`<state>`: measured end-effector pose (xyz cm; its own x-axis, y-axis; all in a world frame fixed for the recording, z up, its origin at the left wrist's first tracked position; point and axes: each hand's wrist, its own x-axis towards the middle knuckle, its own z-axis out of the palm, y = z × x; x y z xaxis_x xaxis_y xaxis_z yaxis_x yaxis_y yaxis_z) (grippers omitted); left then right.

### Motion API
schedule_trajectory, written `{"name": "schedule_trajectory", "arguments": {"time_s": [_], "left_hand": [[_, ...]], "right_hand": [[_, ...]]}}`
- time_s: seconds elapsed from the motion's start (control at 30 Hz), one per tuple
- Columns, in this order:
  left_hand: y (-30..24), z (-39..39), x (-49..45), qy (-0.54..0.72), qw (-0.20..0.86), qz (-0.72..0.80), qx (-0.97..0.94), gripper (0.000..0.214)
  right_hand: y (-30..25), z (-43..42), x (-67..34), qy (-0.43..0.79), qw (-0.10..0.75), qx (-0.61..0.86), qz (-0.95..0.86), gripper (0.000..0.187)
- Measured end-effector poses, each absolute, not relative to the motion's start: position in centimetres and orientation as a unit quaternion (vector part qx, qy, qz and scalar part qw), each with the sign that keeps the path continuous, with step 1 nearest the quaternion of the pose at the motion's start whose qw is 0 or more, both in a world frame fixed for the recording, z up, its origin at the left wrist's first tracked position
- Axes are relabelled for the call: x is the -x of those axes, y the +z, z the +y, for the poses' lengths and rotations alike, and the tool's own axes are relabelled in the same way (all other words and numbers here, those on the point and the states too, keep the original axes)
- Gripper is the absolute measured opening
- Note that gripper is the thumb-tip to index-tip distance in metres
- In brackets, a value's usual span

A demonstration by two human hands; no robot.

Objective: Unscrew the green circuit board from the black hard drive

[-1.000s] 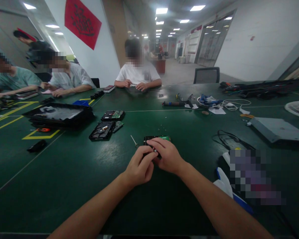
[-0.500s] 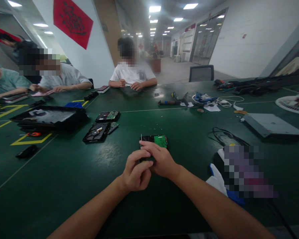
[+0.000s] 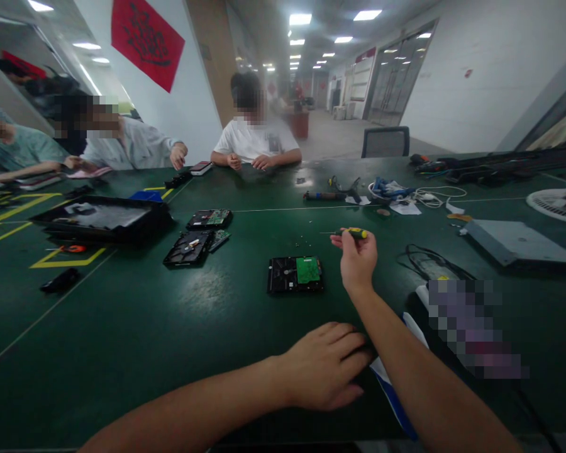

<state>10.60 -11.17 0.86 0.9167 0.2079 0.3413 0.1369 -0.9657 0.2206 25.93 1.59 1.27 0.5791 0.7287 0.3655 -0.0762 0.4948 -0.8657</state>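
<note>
A hard drive (image 3: 295, 275), circuit board side up with a green board at its right end, lies flat on the green table (image 3: 245, 352). Right of it, my right hand (image 3: 358, 261) is closed around a yellow and black screwdriver (image 3: 358, 233), whose thin shaft points left. My left hand (image 3: 327, 365) is low in front of the drive, palm down with fingers apart and nothing seen in them. Its fingertips are near a white and blue glove (image 3: 391, 393), partly hidden by my right forearm; contact cannot be made out. Several tiny screws (image 3: 303, 243) are scattered behind the drive.
Two more drives, one at the back (image 3: 210, 218) and one nearer (image 3: 188, 248), lie left with a small circuit board (image 3: 219, 240). A black tray (image 3: 101, 220) stands farther left. Right are a grey metal box (image 3: 523, 242) and black cables (image 3: 434, 261). Co-workers sit across the table.
Both hands have left the hard drive, which shows in full. My right hand has moved right with the screwdriver; my left has moved right and nearer to me, its fingers spreading.
</note>
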Motion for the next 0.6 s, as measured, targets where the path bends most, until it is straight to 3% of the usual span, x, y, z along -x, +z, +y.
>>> {"name": "schedule_trajectory", "arguments": {"time_s": [0.13,0.37,0.6], "left_hand": [[0.5,-11.9,-13.5,0.161,0.147,0.082,-0.973,0.081],[-0.3,-12.0,-13.4,0.158,0.118,0.052,-0.979,0.076],[-0.1,-11.6,-13.7,0.154,0.1,0.029,-0.983,0.078]], "right_hand": [[1.6,3.2,-27.5,0.288,0.809,0.415,-0.3,0.02],[3.4,4.4,-28.9,0.328,0.79,0.42,-0.303,0.017],[1.5,7.9,-28.9,0.353,0.793,0.424,-0.259,0.018]]}}
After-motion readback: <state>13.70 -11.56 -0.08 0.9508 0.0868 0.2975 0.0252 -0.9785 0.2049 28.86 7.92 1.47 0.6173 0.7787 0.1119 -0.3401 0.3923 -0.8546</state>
